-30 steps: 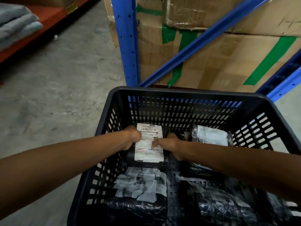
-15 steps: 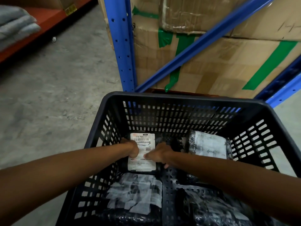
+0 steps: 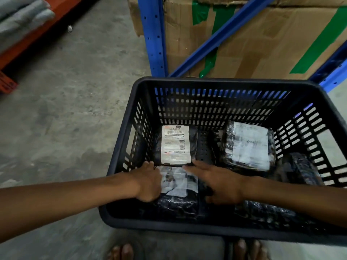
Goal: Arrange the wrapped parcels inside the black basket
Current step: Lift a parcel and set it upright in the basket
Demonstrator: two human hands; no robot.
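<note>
The black basket [image 3: 120,156] stands on the floor in front of me. A black-wrapped parcel with a white shipping label [image 3: 175,145] lies flat in its far left corner. My left hand [image 3: 150,182] rests at that parcel's near left corner, fingers bent down over the near-left parcel [image 3: 178,186]; its grip is hidden. My right hand [image 3: 219,182] lies with fingers spread, its fingertips at the labelled parcel's near right corner, and holds nothing. A far-right parcel [image 3: 247,145], a dark parcel [image 3: 298,169] and a near-right parcel [image 3: 262,211] also lie inside.
A blue rack upright [image 3: 154,34] and taped cardboard boxes [image 3: 262,44] stand just behind the basket. Bare concrete floor [image 3: 65,109] spreads to the left. An orange shelf [image 3: 28,44] with grey folded cloth is at top left. My feet [image 3: 122,250] are below the basket.
The labelled parcel went down from both hands into the far left corner and lies flat. Both hands have drawn back towards me to its near edge.
</note>
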